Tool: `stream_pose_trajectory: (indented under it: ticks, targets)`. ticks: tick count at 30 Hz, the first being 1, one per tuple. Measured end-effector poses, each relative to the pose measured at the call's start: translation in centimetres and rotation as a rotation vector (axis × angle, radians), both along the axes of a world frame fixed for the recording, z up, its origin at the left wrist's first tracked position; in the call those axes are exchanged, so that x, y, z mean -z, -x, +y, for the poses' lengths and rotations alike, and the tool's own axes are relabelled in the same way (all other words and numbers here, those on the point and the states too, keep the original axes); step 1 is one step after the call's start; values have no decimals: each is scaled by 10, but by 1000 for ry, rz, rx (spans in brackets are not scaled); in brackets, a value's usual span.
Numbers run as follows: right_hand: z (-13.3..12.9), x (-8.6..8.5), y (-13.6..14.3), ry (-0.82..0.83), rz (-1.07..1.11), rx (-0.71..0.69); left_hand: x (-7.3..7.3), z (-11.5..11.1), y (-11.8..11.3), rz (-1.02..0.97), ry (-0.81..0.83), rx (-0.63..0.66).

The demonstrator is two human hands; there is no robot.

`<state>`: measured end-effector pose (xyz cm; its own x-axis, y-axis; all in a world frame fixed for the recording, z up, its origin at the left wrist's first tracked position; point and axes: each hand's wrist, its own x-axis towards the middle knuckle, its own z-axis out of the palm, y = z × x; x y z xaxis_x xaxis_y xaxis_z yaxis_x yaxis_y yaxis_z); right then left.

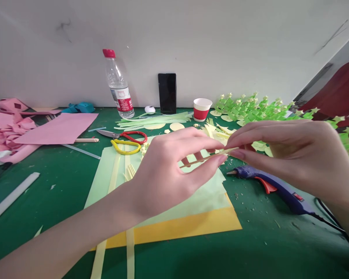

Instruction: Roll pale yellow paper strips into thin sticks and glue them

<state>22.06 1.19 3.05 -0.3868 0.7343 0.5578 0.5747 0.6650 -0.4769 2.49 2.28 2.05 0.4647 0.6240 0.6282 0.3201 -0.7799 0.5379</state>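
Thin pale-yellow paper strip (203,159) pinched between both hands
It is gripped at fingertips by left hand (174,166) and right hand (291,151).

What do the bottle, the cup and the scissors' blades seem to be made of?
Bottle: clear, glossy plastic, probably; the wall shows through it.
Cup: likely paper, smooth and fairly matt, with a rolled-looking rim.
Scissors: blades look like dull grey metal, given their faint sheen.
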Motion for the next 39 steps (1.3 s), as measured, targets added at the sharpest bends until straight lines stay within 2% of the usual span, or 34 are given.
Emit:
stream_pose_trajectory:
  ticks: [7,12,25,39]
  targets:
    - [-1,1,0,-100,-78,-12,5,3,1,30,-149,17]
    - [-1,1,2,-161,-172,-5,5,3,2,78,-161,-6]
    - [-4,4,2,-159,-212,-7,6,5,1,141,-257,3]
    - [-6,1,3,19,-112,4,10,5,-2,185,-334,-25]
